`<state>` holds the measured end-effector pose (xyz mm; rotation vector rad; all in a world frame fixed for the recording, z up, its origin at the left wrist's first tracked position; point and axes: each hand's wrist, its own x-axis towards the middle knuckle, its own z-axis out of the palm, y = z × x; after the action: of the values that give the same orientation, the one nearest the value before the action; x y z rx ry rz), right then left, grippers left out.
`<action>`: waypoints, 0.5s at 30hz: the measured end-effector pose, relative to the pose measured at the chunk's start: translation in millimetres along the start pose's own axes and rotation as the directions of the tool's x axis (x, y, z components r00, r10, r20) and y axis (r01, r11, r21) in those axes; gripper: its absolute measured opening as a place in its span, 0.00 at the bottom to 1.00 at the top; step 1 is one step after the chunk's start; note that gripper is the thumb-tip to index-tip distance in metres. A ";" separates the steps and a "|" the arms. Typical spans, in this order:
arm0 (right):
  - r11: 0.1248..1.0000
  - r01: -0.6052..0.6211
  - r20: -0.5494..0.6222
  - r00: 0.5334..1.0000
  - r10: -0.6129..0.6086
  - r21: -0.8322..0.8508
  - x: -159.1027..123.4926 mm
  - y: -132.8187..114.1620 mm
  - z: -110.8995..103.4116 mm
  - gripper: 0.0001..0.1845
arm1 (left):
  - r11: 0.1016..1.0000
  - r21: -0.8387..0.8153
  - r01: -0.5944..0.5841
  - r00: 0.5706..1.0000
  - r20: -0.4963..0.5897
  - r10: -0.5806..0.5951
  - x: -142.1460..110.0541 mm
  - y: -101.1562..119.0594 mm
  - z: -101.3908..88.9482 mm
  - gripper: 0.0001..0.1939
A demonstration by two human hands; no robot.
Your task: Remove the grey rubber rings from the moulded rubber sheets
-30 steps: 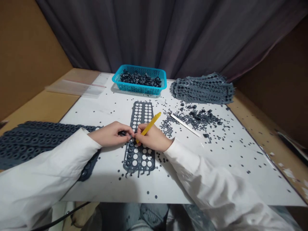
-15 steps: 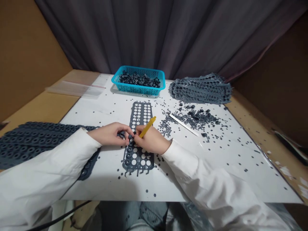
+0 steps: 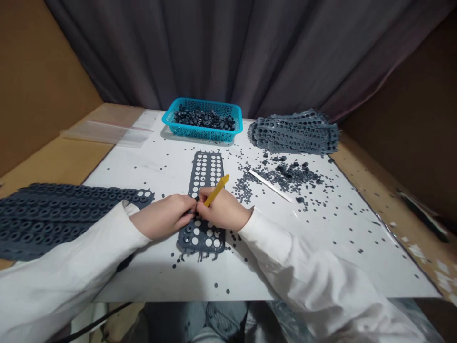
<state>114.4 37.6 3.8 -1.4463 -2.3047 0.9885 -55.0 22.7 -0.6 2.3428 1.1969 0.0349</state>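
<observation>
A dark grey rubber sheet (image 3: 210, 164) with rows of round holes lies lengthwise before me on the white surface. My right hand (image 3: 223, 208) grips a yellow pen-shaped tool (image 3: 216, 190), its tip hidden among the fingers over the sheet's left rows. Against those fingertips, my left hand (image 3: 169, 216) is closed, thumb and fingers pressed down at the sheet's left edge. Whatever it pinches is hidden. Below it, a ring-shaped grey piece (image 3: 187, 239) sits in a hole near the sheet's front end.
A blue basket (image 3: 202, 133) of small dark parts stands at the back. Stacked holed sheets (image 3: 294, 133) lie back right, above scattered grey discs (image 3: 300, 176) and a thin white strip (image 3: 269, 185). Sheets filled with rings (image 3: 53, 214) lie left. Clear plastic (image 3: 110, 133) rests back left.
My left hand has lowered and flattened over the sheet, covering the ring pieces and the dark part seen at its fingertips before. The right hand keeps its hold on the yellow tool.
</observation>
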 end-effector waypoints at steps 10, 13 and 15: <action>1.000 0.023 0.002 1.000 -0.023 -0.002 1.0 2.1 1.1 0.07 | 0.978 -0.208 0.033 0.991 -0.117 -0.059 -0.5 -4.6 -23.9 0.08; 1.000 0.022 0.002 1.000 -0.022 0.005 0.4 2.4 1.0 0.07 | 0.975 -0.222 0.029 0.991 -0.121 -0.057 0.8 -6.7 -22.3 0.09; 1.000 0.025 0.002 1.000 -0.025 0.010 0.5 3.2 1.4 0.07 | 0.973 -0.229 0.030 0.992 -0.115 -0.057 1.7 -7.1 -21.4 0.09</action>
<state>115.6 38.4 0.6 -1.4103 -2.3097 0.9937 -64.5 36.5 14.6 2.1393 1.2314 0.2872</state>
